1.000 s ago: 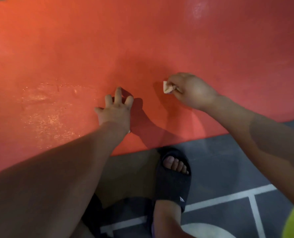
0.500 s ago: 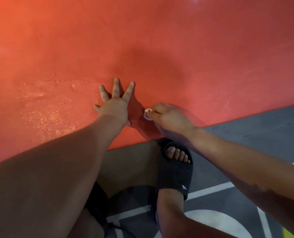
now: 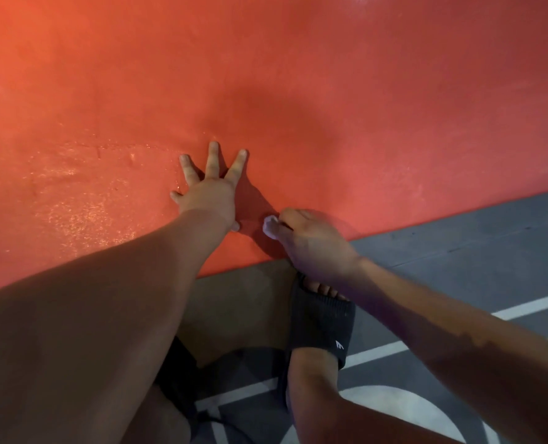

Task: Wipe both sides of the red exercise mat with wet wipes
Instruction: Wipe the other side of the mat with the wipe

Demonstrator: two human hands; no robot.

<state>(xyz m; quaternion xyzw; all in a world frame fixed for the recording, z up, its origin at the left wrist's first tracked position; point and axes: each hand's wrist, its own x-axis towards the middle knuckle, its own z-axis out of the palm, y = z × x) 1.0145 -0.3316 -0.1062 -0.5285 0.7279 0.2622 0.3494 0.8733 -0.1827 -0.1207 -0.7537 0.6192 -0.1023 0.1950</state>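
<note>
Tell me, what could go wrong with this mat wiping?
The wet wipe is bunched small in the right hand, so parts of the red mat may get missed. It sits near the mat's edge and could drag onto the floor. The left hand, flat beside a glistening patch, might slip.

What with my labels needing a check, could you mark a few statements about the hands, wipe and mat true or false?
1. The left hand lies flat on the mat with its fingers spread. True.
2. The right hand holds a wipe. True.
3. The wipe is beyond the left hand's fingertips. False: it is close to the mat's near edge, beside the left wrist.
4. The sandal stands on the mat. False: it is on the grey floor, just off the mat.
</note>
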